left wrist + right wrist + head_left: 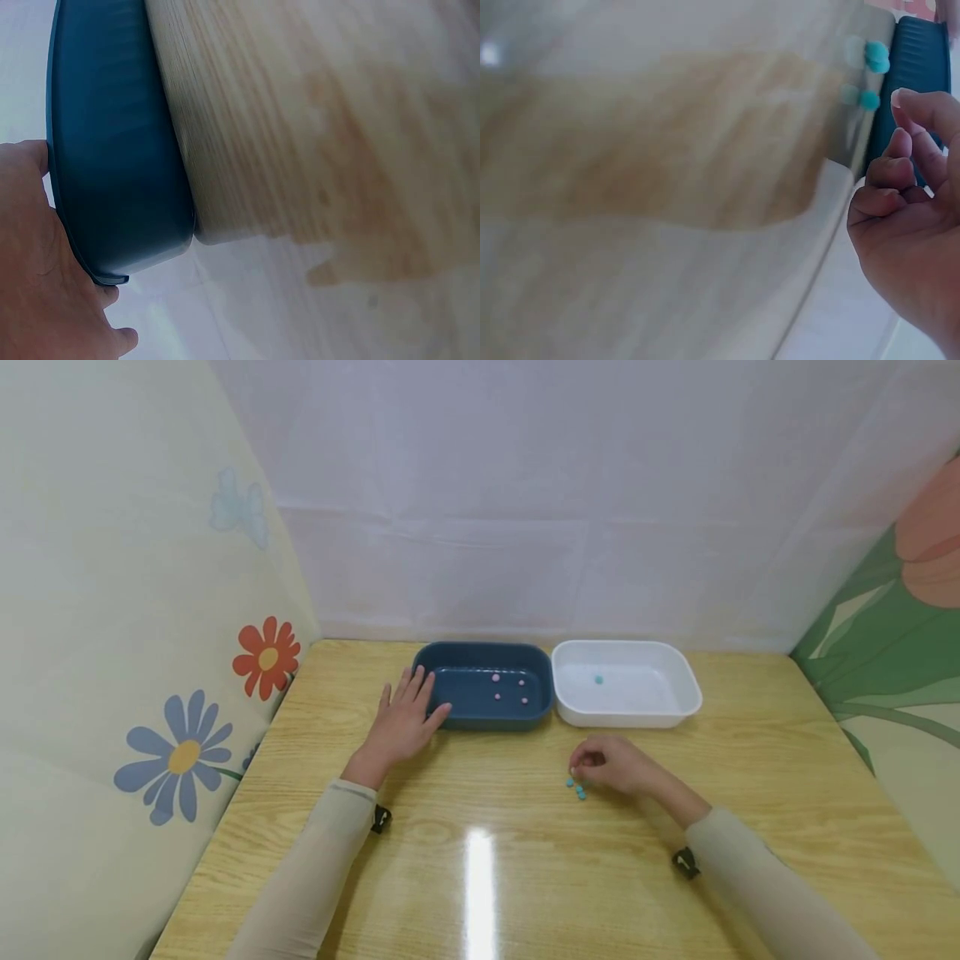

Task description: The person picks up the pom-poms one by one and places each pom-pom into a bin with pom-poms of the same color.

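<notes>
My left hand (401, 724) rests with spread fingers on the left end of a dark blue tray (490, 724). In the left wrist view, that hand (52, 277) lies along the tray's rim. My right hand (615, 766) is over the table just in front of a white tray (626, 720), thumb and index fingertips close together and the other fingers curled. I cannot tell whether a bead sits between those fingertips. Close by its fingertips lie several small turquoise beads (581, 795), also visible as beads (869, 100) in the right wrist view.
Several pink beads (496, 677) lie in the dark blue tray, and one turquoise bead (598, 680) is in the white tray. The two trays stand side by side near the back of the wooden table (420, 877). A pale cloth (480, 560) hangs behind it.
</notes>
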`<state>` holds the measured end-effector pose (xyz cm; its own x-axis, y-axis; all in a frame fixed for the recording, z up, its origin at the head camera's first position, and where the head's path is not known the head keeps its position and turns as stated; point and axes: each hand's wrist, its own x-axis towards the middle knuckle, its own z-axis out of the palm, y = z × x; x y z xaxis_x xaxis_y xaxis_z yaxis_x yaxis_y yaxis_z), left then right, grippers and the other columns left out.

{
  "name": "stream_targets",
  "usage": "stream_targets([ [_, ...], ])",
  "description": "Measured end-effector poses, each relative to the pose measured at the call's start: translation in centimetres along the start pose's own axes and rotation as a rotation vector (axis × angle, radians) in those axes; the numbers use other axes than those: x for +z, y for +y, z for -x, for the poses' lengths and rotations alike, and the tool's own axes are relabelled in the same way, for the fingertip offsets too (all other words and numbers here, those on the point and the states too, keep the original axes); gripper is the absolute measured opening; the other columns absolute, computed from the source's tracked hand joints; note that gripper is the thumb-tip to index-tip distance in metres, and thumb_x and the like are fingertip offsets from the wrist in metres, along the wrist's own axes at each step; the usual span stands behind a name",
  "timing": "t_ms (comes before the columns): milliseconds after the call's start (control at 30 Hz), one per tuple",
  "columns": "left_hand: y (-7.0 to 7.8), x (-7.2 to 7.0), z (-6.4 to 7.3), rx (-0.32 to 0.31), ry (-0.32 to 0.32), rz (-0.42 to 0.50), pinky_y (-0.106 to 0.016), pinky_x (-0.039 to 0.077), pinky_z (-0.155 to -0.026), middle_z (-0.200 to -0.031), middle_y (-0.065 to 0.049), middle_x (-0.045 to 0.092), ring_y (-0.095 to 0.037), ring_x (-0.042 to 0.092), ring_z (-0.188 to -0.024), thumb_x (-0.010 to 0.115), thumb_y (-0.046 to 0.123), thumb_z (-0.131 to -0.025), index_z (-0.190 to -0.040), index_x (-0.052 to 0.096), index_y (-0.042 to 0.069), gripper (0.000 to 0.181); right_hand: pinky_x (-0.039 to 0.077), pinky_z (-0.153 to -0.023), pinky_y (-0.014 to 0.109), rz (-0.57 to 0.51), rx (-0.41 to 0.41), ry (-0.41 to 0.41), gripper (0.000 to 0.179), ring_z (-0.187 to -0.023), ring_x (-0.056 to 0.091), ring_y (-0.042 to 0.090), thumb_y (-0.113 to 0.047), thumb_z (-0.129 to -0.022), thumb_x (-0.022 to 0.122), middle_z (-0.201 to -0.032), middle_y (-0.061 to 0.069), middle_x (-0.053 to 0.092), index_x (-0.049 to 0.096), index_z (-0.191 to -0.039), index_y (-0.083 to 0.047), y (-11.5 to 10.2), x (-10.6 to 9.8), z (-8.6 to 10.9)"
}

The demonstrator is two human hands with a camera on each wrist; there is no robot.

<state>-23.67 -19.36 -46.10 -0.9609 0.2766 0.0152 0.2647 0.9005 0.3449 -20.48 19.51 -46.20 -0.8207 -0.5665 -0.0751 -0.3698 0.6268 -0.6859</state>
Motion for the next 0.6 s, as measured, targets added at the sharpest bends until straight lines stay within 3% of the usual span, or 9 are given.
stream_targets([
  [600,0.2,-0.2,0.1,0.005,0.009,-0.004,-0.061,-0.002,-0.123,-0.17,-0.013,0.002,-0.031,-0.007,-0.157,0.026,0.061,-0.106,-0.164,0.013,0.009,0.079,0.045,-0.067,0.023,0.077,-0.064,0.111,0.01,-0.074,0.051,0.009,-0.007,-0.088,0.074,-0.08,-0.004,0.061,0.077,-0.097,-0.01,-2.5,-2.3,-2.4],
])
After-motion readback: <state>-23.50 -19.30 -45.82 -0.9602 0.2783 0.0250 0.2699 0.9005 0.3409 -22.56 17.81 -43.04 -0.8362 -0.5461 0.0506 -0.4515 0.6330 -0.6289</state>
